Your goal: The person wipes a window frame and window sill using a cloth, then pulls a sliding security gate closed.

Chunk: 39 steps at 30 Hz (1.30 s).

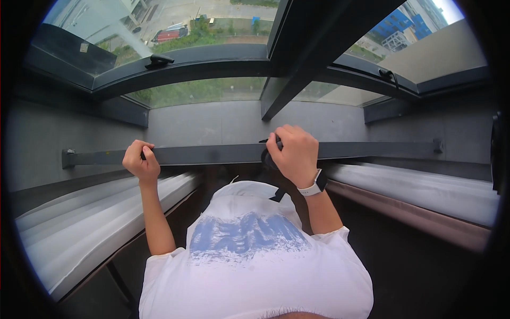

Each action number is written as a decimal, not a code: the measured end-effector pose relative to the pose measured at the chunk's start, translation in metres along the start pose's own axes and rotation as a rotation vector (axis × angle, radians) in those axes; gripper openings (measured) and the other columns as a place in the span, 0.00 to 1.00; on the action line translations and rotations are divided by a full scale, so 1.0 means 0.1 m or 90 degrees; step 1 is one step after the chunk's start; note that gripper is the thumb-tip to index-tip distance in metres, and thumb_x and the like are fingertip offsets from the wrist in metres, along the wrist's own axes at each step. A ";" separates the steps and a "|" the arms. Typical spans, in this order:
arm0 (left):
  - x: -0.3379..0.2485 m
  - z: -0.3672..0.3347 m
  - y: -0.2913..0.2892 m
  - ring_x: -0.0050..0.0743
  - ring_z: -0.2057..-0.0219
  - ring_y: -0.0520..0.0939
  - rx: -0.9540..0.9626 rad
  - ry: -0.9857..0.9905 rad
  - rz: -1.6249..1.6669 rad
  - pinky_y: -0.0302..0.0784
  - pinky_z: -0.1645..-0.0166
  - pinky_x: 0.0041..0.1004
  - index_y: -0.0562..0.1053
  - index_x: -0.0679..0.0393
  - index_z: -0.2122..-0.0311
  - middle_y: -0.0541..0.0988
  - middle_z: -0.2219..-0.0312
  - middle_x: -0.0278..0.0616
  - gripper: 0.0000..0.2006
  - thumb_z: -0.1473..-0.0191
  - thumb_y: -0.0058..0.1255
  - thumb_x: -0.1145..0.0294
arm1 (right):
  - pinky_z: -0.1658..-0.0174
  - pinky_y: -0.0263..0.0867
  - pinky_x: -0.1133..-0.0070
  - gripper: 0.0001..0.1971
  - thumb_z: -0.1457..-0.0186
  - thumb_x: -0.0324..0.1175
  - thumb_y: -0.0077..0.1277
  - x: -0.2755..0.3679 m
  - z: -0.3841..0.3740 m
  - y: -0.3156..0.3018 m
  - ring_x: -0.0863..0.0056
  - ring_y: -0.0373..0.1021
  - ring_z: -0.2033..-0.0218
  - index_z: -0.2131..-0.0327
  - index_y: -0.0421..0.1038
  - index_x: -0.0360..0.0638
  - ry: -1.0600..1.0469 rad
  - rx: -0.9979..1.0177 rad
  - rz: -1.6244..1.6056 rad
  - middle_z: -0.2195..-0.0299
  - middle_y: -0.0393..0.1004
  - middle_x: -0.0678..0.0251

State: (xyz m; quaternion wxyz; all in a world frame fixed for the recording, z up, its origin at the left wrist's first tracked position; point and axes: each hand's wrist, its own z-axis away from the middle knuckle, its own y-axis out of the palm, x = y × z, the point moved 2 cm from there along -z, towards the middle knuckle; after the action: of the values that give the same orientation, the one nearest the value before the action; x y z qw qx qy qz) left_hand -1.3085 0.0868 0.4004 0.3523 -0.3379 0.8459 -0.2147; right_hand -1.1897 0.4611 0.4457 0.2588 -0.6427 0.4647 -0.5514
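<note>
My left hand [141, 161] is a closed fist at the left part of a dark grey metal rail [212, 154]. A bit of something dark shows between its fingers, too small to name. Farther right, my right hand [295, 155] is closed around a black thing [269, 158] with a rounded, loop-like shape; part of it hangs in front of the rail, and the rest is hidden by my fingers. Its kind cannot be made out. On my right wrist sits a smartwatch [320, 182] with a light band.
Beyond the rail are a grey ledge [186, 125] and dark-framed windows with a black handle [159, 61] on the left pane. A thick dark post [303, 58] divides them. Pale curtains hang left [95, 223] and right [419, 189] of me.
</note>
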 end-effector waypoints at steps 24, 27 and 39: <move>0.02 -0.06 0.00 0.45 0.78 0.77 -0.001 0.003 0.010 0.71 0.71 0.37 0.75 0.58 0.74 0.77 0.78 0.42 0.05 0.48 0.51 0.72 | 0.62 0.69 0.65 0.16 0.36 0.44 0.58 1.49 -0.46 1.21 0.58 0.76 0.67 0.73 0.78 0.42 -0.213 0.107 -0.069 0.73 0.78 0.60; 0.13 -0.15 -0.21 0.47 0.74 0.80 -0.065 0.126 0.023 0.74 0.68 0.37 0.77 0.59 0.71 0.80 0.74 0.43 0.05 0.47 0.50 0.72 | 0.62 0.68 0.65 0.16 0.35 0.42 0.58 1.17 -0.37 0.84 0.59 0.74 0.67 0.73 0.75 0.43 -0.167 0.090 -0.014 0.73 0.76 0.62; 0.94 -0.15 -0.54 0.40 0.71 0.79 -0.107 -0.019 -0.050 0.72 0.58 0.36 0.77 0.57 0.74 0.79 0.76 0.40 0.09 0.51 0.45 0.69 | 0.63 0.67 0.62 0.13 0.38 0.38 0.57 1.41 -0.32 0.87 0.56 0.71 0.69 0.73 0.73 0.40 -0.126 0.033 0.072 0.73 0.73 0.60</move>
State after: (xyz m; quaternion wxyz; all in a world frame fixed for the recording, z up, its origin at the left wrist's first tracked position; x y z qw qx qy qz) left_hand -1.3461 -0.0159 0.3998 0.3265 -0.4027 0.8417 -0.1513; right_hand -1.2533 0.3049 0.4462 0.3507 -0.6596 0.4580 -0.4819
